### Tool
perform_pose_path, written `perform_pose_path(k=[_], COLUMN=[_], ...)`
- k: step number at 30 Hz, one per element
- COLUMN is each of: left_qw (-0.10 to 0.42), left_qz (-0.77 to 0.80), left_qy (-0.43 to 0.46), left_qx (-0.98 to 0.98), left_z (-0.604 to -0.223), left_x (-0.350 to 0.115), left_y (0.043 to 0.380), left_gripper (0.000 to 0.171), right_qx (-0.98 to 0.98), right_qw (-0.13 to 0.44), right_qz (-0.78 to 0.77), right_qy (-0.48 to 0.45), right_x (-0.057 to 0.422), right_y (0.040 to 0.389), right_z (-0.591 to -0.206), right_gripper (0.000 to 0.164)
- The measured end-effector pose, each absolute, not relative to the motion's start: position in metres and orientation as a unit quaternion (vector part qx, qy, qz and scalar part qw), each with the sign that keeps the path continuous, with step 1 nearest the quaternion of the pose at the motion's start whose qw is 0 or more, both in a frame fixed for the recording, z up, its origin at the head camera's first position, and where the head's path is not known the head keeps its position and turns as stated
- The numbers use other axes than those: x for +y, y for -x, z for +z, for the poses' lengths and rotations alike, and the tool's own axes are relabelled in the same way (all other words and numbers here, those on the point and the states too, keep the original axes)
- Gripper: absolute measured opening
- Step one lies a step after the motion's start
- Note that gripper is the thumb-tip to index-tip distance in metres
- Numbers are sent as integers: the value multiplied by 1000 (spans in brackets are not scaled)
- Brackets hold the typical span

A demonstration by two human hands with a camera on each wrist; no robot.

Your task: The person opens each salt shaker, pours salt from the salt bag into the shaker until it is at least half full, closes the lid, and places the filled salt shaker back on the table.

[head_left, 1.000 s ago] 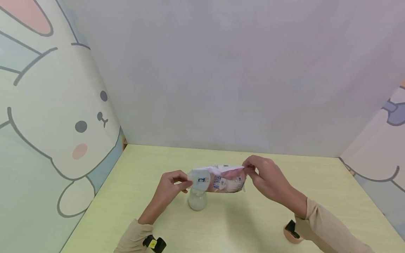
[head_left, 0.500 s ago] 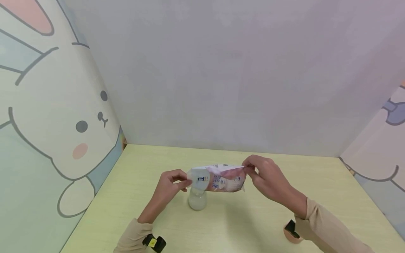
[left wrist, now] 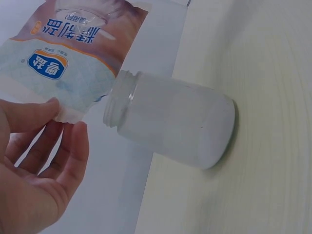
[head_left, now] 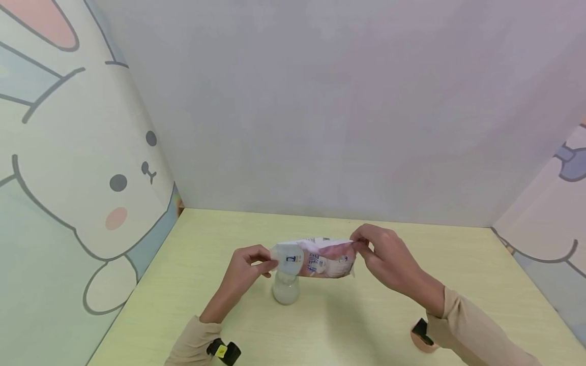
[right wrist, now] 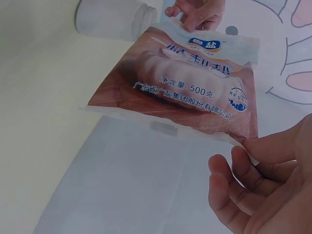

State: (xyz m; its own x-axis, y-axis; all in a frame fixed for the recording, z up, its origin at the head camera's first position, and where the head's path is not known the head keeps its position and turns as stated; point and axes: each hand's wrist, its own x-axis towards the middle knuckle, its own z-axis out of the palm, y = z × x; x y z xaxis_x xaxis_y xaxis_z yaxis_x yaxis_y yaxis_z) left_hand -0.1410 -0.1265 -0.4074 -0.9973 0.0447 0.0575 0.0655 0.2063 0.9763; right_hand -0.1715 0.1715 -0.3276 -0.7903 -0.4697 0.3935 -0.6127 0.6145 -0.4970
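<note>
A bag of salt [head_left: 316, 259], brown and pale blue with printed lettering and 500 g marked on it, is stretched sideways between both hands. My left hand [head_left: 249, 267] pinches its pale blue end between thumb and fingers. At the brown end, my right hand [head_left: 386, 256] pinches a corner of the seam, as the right wrist view shows on the bag [right wrist: 180, 87]. Below the bag's pale end a glass jar [left wrist: 170, 119] stands upright on the table, its threaded mouth uncovered. White shows in the jar's lower part; in the head view the bag overlaps its top.
A small round orange-pink object [head_left: 423, 341] lies on the table by the right sleeve, partly covered by the black wrist camera. The pale yellow table [head_left: 220, 229] ends at a grey wall [head_left: 320, 127]. Panels with cartoon rabbits [head_left: 91, 168] stand at both sides.
</note>
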Motion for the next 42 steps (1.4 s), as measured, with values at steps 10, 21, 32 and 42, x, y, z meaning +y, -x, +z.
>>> perform_pose_path(k=[10, 21, 32, 42], left_qw=[10, 6, 6, 7], left_qz=[-634, -634, -633, -632], left_qy=[30, 29, 25, 25], left_qx=[-773, -773, -774, -775], left_z=[-408, -407, -408, -407], left_x=[-126, -126, -126, -126], left_y=[140, 140, 141, 141], left_gripper=[4, 4, 5, 4], right_qx=[-891, -891, -891, -890], right_qw=[114, 113, 111, 111], right_qz=[318, 318, 320, 321], right_qy=[-304, -303, -302, -305], right_x=[171, 171, 172, 172], right_y=[171, 170, 171, 170], right_z=[-327, -327, -327, -327], right_gripper=[19, 18, 18, 18])
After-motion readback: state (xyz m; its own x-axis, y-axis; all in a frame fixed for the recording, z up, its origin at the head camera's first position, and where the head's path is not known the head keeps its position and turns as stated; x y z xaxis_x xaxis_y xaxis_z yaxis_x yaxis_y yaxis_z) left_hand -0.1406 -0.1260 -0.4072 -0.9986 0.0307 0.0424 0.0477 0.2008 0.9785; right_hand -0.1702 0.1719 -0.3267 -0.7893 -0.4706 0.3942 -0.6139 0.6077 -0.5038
